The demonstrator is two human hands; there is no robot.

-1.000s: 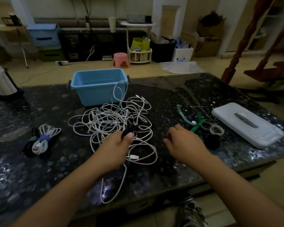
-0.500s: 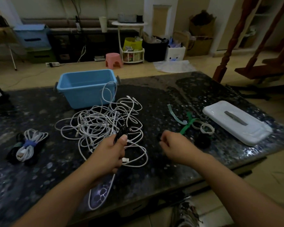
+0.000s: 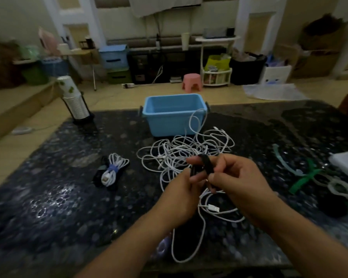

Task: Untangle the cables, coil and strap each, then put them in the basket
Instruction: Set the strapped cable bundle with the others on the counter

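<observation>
Both hands meet above the near side of the tangle of white cables (image 3: 189, 151), which sprawls over the middle of the dark stone table (image 3: 48, 197); the left hand (image 3: 181, 195) has its fingers curled round a small black cable bundle (image 3: 194, 170), and the right hand (image 3: 239, 181) pinches a black strap (image 3: 206, 163) that loops over the top of that bundle; just beyond the tangle, at the far edge of the table, stands the blue basket (image 3: 169, 121), with one white loop rising against its right corner; to the left lies a coiled white cable (image 3: 114, 171) bound with a blue strap, resting on something black; at the right lie green straps (image 3: 305, 177); a stack of paper cups (image 3: 74, 101) stands far left.
</observation>
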